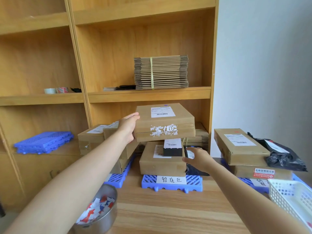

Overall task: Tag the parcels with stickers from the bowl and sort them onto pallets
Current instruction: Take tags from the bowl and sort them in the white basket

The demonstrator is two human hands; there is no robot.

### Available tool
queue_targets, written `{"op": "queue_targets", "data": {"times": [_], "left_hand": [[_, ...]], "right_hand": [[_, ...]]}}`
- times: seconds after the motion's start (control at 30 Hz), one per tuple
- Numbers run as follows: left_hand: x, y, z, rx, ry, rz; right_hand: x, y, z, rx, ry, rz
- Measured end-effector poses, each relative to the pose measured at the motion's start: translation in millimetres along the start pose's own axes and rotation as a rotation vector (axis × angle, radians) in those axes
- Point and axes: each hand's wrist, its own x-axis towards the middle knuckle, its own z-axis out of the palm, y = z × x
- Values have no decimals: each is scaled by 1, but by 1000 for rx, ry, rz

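The left hand (129,130) grips a brown parcel (164,122) by its left edge, raised above the boxes stacked on the middle blue pallet (172,184). The right hand (198,159), fingers loosely spread and holding nothing, reaches a black bag (194,170) beside that stack. The bowl (108,218) of stickers (96,208) sits on the desk (168,217).

Left hand (129,130) raised, gripping parcel (164,123); right hand (198,159) lower, fingers relaxed.
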Motion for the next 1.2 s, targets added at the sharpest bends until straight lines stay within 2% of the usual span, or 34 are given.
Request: {"op": "queue_targets", "data": {"times": [0.27, 0.43, 0.73, 0.93, 1.2], "left_hand": [[34, 11, 4, 18, 11, 18], [56, 9, 2, -4, 6, 3], [80, -10, -12, -27, 45, -29], [83, -18, -18, -33, 57, -22], [62, -26, 11, -78, -17, -60]], "right_hand": [[58, -25, 44, -56, 7, 100], [89, -45, 69, -174, 61, 170], [129, -60, 104, -242, 177, 303], [123, -47, 104, -170, 224, 273], [69, 16, 54, -105, 293, 287]]}}
